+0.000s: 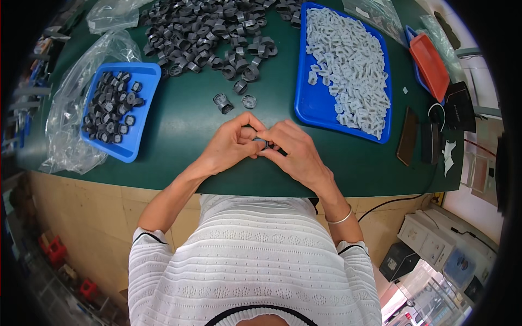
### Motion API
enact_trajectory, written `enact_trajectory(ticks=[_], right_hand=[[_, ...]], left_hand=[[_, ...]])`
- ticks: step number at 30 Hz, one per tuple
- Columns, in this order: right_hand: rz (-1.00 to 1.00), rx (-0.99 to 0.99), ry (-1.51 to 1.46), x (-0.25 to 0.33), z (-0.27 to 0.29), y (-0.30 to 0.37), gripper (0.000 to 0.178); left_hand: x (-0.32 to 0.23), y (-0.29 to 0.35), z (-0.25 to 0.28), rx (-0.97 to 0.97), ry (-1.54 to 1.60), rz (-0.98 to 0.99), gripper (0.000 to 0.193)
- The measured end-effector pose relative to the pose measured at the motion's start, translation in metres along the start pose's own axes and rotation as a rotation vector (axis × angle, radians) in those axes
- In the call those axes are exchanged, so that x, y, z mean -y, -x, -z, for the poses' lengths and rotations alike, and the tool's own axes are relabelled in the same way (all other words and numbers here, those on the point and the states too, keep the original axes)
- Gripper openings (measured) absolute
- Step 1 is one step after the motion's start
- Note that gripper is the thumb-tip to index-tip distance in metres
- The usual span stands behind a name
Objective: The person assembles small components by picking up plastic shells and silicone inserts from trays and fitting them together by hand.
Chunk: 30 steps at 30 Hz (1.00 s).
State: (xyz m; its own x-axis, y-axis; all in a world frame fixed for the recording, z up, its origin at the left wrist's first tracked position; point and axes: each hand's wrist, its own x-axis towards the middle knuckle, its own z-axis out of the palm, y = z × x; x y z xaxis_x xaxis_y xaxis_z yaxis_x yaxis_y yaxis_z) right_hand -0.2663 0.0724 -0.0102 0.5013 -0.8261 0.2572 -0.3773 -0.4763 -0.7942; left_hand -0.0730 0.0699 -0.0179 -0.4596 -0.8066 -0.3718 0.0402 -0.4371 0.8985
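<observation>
Over the front part of the green table, both hands meet around a small dark grey plastic part (261,143). My left hand (235,142) pinches it from the left with thumb and fingers. From the right, the fingers of my right hand (290,146) close on the same part, hiding much of it. Just beyond the hands lie several loose dark plastic ring-shaped parts (249,101). A large heap of similar dark parts (206,32) spreads at the back. To the right, a blue tray (305,111) holds many small white plastic pieces (348,70).
A smaller blue tray (128,154) with dark assembled-looking parts stands at left, over a clear plastic bag (65,125). At right are a red tray (429,65), a phone (406,136) and a black box (430,142). A cable (380,205) hangs past the table's front edge.
</observation>
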Motion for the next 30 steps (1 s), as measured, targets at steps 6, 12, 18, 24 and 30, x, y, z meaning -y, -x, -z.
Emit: enact_trajectory(ticks=[6,12,18,24,30], right_hand=[[0.050,-0.031,0.048,0.000,-0.004,0.007,0.039],[-0.048,-0.033,-0.039,0.000,0.004,0.003,0.025],[-0.360,-0.001,-0.461,-0.013,-0.003,0.009,0.013],[-0.526,-0.230,-0.555,0.004,-0.006,0.001,0.014],[-0.411,-0.190,-0.212,0.013,-0.006,-0.005,0.017]], left_hand=[[0.001,-0.001,-0.004,0.030,-0.003,0.003,0.019],[-0.011,0.008,-0.011,-0.053,0.108,-0.035,0.014],[0.003,0.012,-0.011,-0.075,0.207,-0.049,0.019],[0.009,0.009,-0.013,-0.132,0.384,0.017,0.022],[0.015,0.012,-0.019,-0.175,0.307,-0.055,0.022]])
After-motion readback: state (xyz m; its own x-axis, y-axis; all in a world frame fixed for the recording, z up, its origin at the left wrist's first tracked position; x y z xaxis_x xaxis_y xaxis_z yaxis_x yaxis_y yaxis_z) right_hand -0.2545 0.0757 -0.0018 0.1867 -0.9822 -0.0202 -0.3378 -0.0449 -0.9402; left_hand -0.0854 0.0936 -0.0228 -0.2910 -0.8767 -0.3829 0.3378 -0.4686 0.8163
